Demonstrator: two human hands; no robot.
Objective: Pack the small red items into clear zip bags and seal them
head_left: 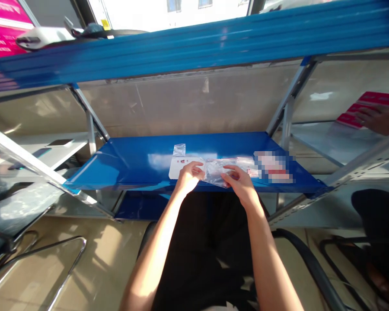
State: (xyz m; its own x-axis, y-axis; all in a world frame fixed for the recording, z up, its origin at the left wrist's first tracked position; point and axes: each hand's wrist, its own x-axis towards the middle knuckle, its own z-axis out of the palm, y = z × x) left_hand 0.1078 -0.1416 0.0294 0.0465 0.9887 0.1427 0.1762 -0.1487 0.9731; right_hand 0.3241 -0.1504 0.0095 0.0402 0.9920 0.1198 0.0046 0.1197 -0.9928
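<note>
The bag (pixel 214 172) is between the hands, over the worktop's (pixel 132 162) near edge, longer side to side. The left hand (pixel 191 172), nearly closed, pinches its left end; the right hand (pixel 239 178), fingers curled, holds its right; neither is nearer.

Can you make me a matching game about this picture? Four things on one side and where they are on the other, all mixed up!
Things:
1. large clear bag
2. white card
3. pink sheet
4. yellow tag

Places:
A. under another person's hand
B. up high, near the bright window
C. between the left hand and the right hand
D. on the blue table, partly behind the left hand

Right pairs: 1-C, 2-D, 3-A, 4-B
</note>
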